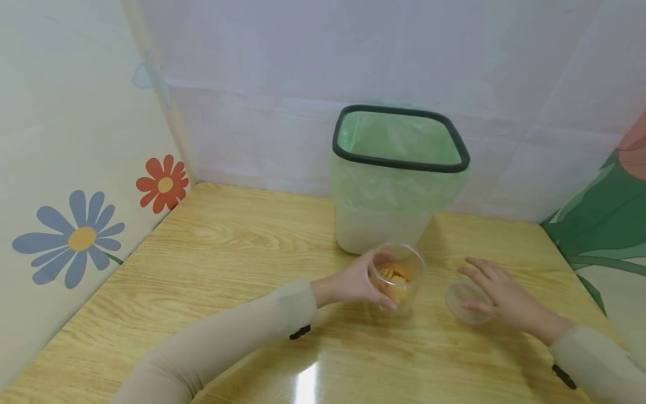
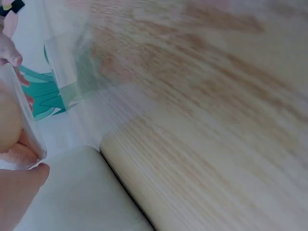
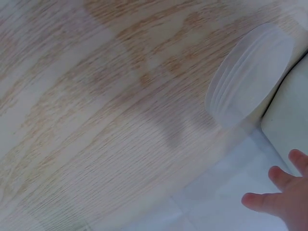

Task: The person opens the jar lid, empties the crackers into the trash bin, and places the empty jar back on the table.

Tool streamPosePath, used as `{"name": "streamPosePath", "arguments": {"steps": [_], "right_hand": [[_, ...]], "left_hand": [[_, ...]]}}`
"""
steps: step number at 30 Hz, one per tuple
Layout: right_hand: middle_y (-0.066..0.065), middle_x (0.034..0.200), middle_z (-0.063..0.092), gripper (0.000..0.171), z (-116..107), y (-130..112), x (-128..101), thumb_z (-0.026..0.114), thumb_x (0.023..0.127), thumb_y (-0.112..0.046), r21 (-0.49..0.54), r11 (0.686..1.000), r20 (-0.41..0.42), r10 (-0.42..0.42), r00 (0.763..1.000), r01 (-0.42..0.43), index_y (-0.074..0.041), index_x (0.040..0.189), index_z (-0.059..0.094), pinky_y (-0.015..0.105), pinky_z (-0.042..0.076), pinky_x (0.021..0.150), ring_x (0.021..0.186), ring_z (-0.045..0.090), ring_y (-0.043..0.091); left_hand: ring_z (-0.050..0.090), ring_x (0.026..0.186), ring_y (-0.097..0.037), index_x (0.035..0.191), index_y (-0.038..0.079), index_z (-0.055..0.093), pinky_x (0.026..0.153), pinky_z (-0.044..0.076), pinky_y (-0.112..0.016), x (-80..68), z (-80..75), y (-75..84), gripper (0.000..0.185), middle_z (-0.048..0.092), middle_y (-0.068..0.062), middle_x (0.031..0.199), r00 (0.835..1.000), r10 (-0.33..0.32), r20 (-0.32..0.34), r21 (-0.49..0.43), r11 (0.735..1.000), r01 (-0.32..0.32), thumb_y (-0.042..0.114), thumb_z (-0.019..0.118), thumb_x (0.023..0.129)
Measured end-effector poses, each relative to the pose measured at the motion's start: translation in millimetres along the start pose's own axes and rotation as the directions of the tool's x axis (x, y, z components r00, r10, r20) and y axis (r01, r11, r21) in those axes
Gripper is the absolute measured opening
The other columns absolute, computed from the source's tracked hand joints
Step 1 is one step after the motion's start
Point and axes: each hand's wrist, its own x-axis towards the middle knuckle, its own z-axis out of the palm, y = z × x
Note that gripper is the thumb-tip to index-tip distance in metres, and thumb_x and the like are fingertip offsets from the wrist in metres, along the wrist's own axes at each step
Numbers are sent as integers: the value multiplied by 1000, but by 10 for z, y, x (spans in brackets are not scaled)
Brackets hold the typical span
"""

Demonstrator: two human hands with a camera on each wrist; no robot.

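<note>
My left hand [image 1: 355, 280] grips a clear jar [image 1: 404, 294] just in front of the bin, thumb on its near side. Orange pieces [image 1: 396, 275] lie inside the jar, its open rim tipped toward me. In the left wrist view, fingers [image 2: 21, 154] curve round the clear wall at the left edge. A translucent round lid [image 1: 456, 306] is at the table's right, beside my right hand [image 1: 504, 297], which overlaps its edge in the head view. The right wrist view shows the lid [image 3: 252, 77] apart from that hand's spread, straight fingers [image 3: 262, 202].
A white bin [image 1: 381, 227] with a dark rim [image 1: 398, 163] and a green bag [image 1: 398, 188] stands at the back of the wood-grain table [image 1: 242, 241]. White sheeting [image 1: 282, 67] hangs behind it. Flower-printed panels flank the table on both sides.
</note>
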Motion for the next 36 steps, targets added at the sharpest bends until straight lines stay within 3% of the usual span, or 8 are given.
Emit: {"name": "streamPosePath", "arguments": {"steps": [4,9,15,26,36], "right_hand": [[29,134,43,65,-12,-14,6,79,79,-31,0,1000,14,16,1000,-16,2,128,54,66,37,84,116,43,50],[30,135,42,63,-27,-32,10,77,81,-30,5,999,26,31,999,-31,3,129,53,67,37,85,117,42,51],[30,135,42,62,-32,-40,14,76,82,-30,5,1000,17,22,1000,-22,4,129,53,66,36,86,117,42,51],[31,136,40,62,-114,-71,35,76,83,-29,25,999,7,42,999,-43,2,130,51,68,34,86,119,38,55],[30,138,39,60,-208,-92,63,74,85,-29,22,998,-4,66,998,-66,1,131,50,70,33,86,120,38,55]], "left_hand": [[57,112,-20,143,4,34,93,48,-31,-14,-39,11,92,38,-11,147,999,18,-27,-67,998,-19,-2,87,67],[39,133,-22,141,1,36,110,30,-32,-28,-85,44,91,42,-13,146,997,60,-54,-64,996,-63,-4,87,65],[37,135,-24,143,-1,33,109,32,-33,-79,-136,75,91,40,-17,147,996,79,-41,-108,991,-83,-8,84,67],[35,137,-26,150,0,24,113,25,-37,-152,-192,81,102,39,-16,148,997,75,-35,-100,992,-78,-8,84,67],[35,137,-26,150,-1,22,113,27,-39,-246,-277,96,103,37,-17,150,996,73,-54,-96,992,-78,-5,84,68]]}}
